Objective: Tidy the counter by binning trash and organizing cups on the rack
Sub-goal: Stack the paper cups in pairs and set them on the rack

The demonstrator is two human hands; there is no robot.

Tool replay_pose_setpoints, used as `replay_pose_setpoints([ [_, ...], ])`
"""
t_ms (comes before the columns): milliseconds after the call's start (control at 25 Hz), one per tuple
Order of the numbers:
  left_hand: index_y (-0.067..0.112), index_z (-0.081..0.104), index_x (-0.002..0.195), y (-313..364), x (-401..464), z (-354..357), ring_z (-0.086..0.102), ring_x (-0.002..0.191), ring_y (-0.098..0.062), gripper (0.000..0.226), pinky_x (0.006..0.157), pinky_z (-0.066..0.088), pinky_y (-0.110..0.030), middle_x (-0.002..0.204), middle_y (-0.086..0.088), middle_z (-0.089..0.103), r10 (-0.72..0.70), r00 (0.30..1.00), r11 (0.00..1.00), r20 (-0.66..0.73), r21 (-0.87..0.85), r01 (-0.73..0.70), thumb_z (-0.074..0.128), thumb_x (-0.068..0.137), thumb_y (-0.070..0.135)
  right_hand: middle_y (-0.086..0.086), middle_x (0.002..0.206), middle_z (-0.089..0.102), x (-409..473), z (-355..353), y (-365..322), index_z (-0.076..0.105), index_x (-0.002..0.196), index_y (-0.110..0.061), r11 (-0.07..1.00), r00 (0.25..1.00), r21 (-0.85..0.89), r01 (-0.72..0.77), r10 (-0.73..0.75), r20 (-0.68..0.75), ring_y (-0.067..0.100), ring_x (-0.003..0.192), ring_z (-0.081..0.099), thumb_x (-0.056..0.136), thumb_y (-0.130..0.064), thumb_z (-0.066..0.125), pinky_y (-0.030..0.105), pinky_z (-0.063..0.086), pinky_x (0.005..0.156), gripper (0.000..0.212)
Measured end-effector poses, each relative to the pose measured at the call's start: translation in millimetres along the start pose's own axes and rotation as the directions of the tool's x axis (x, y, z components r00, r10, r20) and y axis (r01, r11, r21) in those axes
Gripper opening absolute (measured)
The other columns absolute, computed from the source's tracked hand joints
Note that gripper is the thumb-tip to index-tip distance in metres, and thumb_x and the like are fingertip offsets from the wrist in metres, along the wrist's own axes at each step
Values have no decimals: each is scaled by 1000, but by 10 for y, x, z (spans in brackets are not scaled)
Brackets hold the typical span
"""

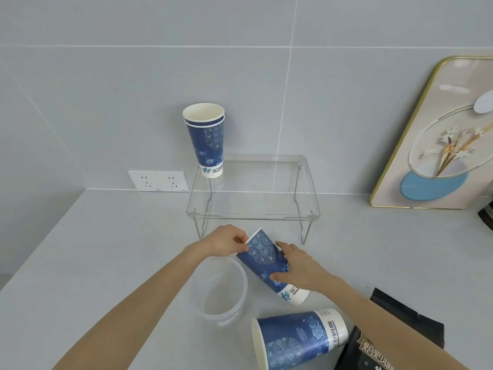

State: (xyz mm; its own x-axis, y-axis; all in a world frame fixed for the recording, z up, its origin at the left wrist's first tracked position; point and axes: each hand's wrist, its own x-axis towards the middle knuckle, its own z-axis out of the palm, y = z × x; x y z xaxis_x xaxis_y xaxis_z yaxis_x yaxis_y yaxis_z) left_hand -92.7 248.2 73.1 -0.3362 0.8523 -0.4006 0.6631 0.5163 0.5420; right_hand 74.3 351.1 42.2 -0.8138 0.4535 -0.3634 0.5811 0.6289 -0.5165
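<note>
A blue patterned paper cup [262, 259] is tilted in the air above the counter, its mouth toward the upper left. My right hand [298, 271] grips its side and my left hand [226, 243] pinches its rim. Two nested cups of the same kind [206, 140] stand upright on the left end of a clear acrylic rack [266, 206] with wire legs. A third such cup [296, 337] lies on its side at the front. A translucent round bin [221, 292] sits below my left hand.
Black foil bags [392, 340] lie at the front right under my right forearm. A gold-framed picture [437, 140] leans on the tiled wall at right. A white double socket [158, 180] is on the wall left of the rack.
</note>
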Motion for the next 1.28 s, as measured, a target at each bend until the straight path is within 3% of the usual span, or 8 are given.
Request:
replay_pose_setpoints([
  [160,5,68,93,208,-213,-48,53,88,-15,19,72,39,-18,89,-1,59,125,992,992,-32,-27,-126,61,84,20,11,133,45,-171,1,46,25,138,-13,994,993,68,87,-81,-83,26,118,49,76,-25,68,31,41,96,76],
  [320,17,67,102,389,-367,56,32,129,-24,23,107,26,-31,140,-5,38,214,943,975,-254,-6,-223,65,80,25,10,132,50,-276,65,99,30,135,-12,942,976,302,144,-84,-203,22,117,51,75,-12,70,26,40,96,73],
  [400,22,55,118,430,-402,101,22,139,-23,43,110,22,-29,151,-6,19,177,947,977,-267,-71,-202,68,78,27,9,131,51,-321,127,120,32,134,-12,914,966,371,165,-75,-246,15,113,50,76,-8,70,24,41,96,69],
  [560,18,24,141,443,-406,159,29,137,-20,81,107,27,-27,150,-6,30,110,964,980,-240,-135,-146,71,76,28,1,127,50,-326,302,145,31,132,-14,885,950,430,181,-44,-309,15,117,49,76,-9,69,27,42,98,68],
  [760,16,29,137,368,-361,194,31,133,-27,85,110,32,-40,144,-7,36,103,969,988,-224,-93,-126,74,68,36,-1,122,52,-257,403,98,30,130,-16,859,950,485,164,-5,-311,15,115,51,76,-9,69,25,43,94,67],
  [960,17,30,137,332,-451,249,35,131,-19,84,104,33,-30,144,-2,32,98,961,978,-258,-153,-141,76,68,30,8,136,50,-276,410,90,27,135,-12,892,967,433,126,-13,-253,22,125,48,80,-16,66,33,42,102,67],
  [1160,19,26,138,312,-529,201,37,130,-23,88,105,37,-37,147,0,27,110,953,990,-281,-51,-129,75,68,34,8,147,34,-495,385,135,8,144,-14,987,993,113,116,-112,-46,21,132,37,89,-40,48,32,30,109,72],
  [1280,20,25,139,283,-576,226,38,129,-22,88,104,38,-37,146,2,28,100,954,992,-281,-46,-117,75,68,36,4,146,36,-689,326,163,9,143,-24,972,969,-80,222,-211,131,19,131,36,71,-71,40,33,28,111,91],
])
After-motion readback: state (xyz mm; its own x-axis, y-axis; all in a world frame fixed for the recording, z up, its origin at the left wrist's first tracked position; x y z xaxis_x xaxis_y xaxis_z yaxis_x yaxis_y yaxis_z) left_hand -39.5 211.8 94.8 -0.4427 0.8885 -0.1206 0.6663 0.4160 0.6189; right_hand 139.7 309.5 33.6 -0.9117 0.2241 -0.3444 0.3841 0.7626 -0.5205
